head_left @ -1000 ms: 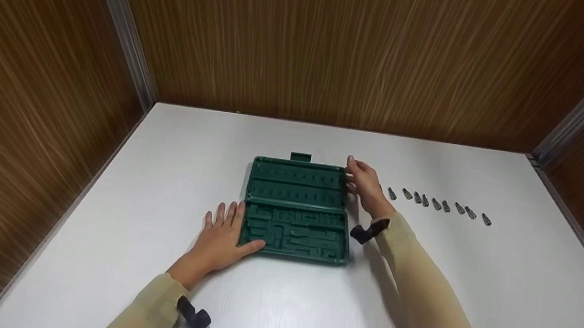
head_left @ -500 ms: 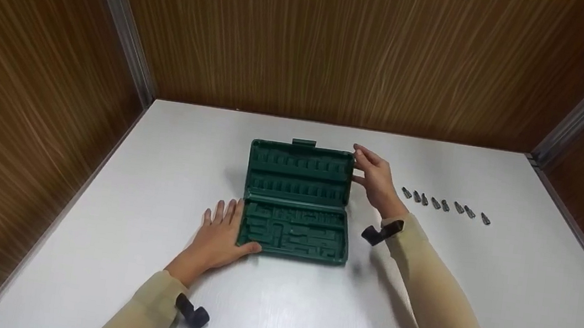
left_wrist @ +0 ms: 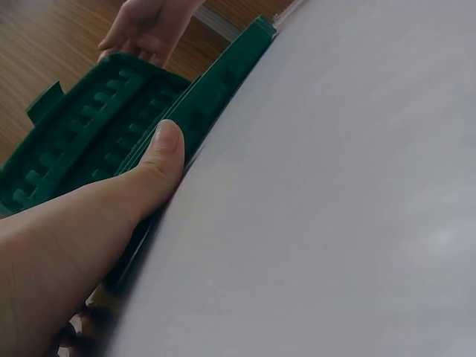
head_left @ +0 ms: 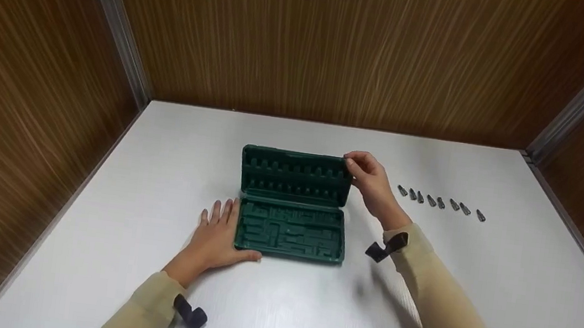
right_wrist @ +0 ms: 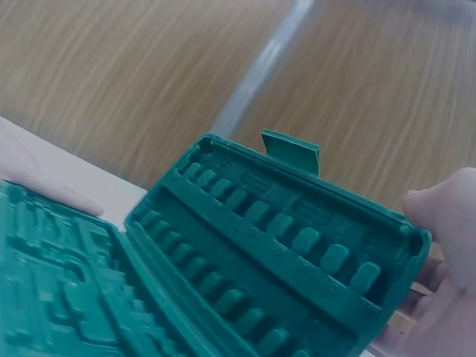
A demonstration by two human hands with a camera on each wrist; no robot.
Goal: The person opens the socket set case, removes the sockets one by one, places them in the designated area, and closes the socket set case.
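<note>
A dark green plastic tool case (head_left: 289, 230) lies in the middle of the white table (head_left: 97, 207), its moulded slots bare. Its lid (head_left: 294, 178) stands tilted up from the hinge. My right hand (head_left: 370, 182) holds the lid's upper right corner, fingers curled over the edge. In the right wrist view the lid (right_wrist: 282, 253) and its latch tab (right_wrist: 291, 152) show close up. My left hand (head_left: 216, 238) lies flat on the table beside the case's left edge, with its thumb (left_wrist: 160, 160) pressed against the base (left_wrist: 216, 93).
A row of several small metal bits (head_left: 440, 203) lies on the table to the right of the case. Wood-panelled walls (head_left: 313, 38) close in the table at the back and on both sides.
My right hand has raised the lid from flat on the table to tilted up. The left hand has stayed beside the base.
</note>
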